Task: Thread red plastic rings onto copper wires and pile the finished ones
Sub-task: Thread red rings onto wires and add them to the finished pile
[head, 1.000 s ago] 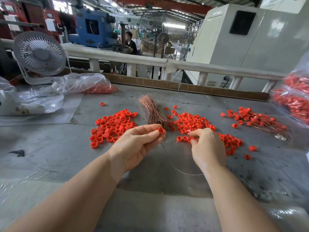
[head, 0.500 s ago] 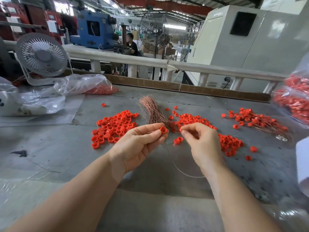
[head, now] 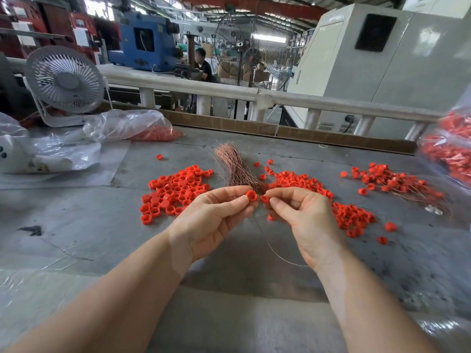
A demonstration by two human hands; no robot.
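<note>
My left hand (head: 216, 220) pinches a red ring (head: 251, 195) between thumb and forefinger. Close beside it, my right hand (head: 305, 220) pinches a smaller red ring (head: 265, 199). A thin copper wire (head: 283, 258) loops down from between the hands and under my right wrist. Behind the hands lies a bundle of copper wires (head: 234, 166). Loose red rings lie in a pile on the left (head: 175, 192) and another on the right (head: 339, 207). Threaded wires with rings form a pile (head: 397, 183) at the far right.
A grey table (head: 76, 225) carries everything. Clear plastic bags (head: 122, 128) with red parts lie at the back left beside a small white fan (head: 65, 81). Another bag of red parts (head: 451, 151) sits at the right edge. A white railing (head: 254, 94) runs behind the table.
My right hand rose from the right pile with a ring and moved left, close to my left hand. My left hand stayed nearly still with its ring.
</note>
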